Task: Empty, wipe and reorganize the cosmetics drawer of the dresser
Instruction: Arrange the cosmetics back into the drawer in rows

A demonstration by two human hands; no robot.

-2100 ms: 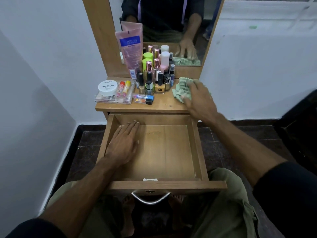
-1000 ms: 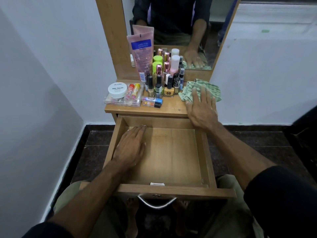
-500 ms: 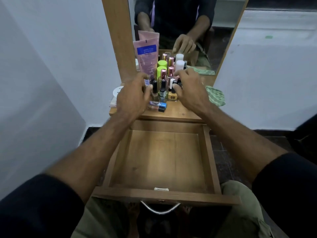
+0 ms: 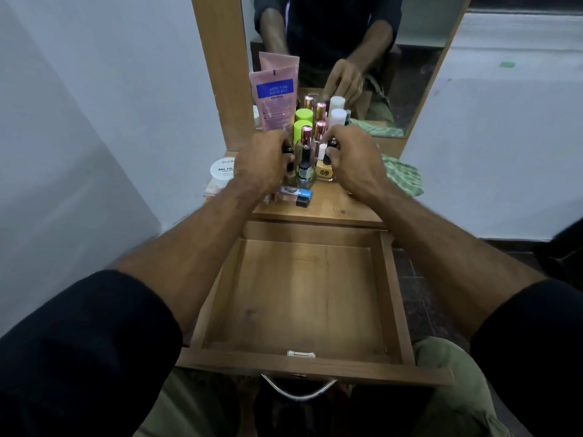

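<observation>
The wooden drawer [image 4: 303, 298] is pulled out and holds nothing. On the dresser top [image 4: 334, 209] stands a cluster of nail polish bottles [image 4: 305, 167] and other small cosmetics. My left hand [image 4: 263, 162] grips a black-capped bottle at the cluster's left side. My right hand [image 4: 353, 159] pinches the black cap of a bottle at the cluster's right side, beside a yellow polish bottle [image 4: 324, 172]. The green striped cloth [image 4: 402, 178] lies on the top to the right of my right hand.
A pink tube [image 4: 275, 96] leans against the mirror frame. A white nail polish remover jar [image 4: 223, 170] sits on a clear case at the left. Lip balm sticks [image 4: 296, 197] lie at the front. White walls flank the dresser, and my knees sit under the drawer.
My right hand let go of the cloth and my left hand left the drawer floor. Both reached up to the bottle cluster and now hold black-capped bottles.
</observation>
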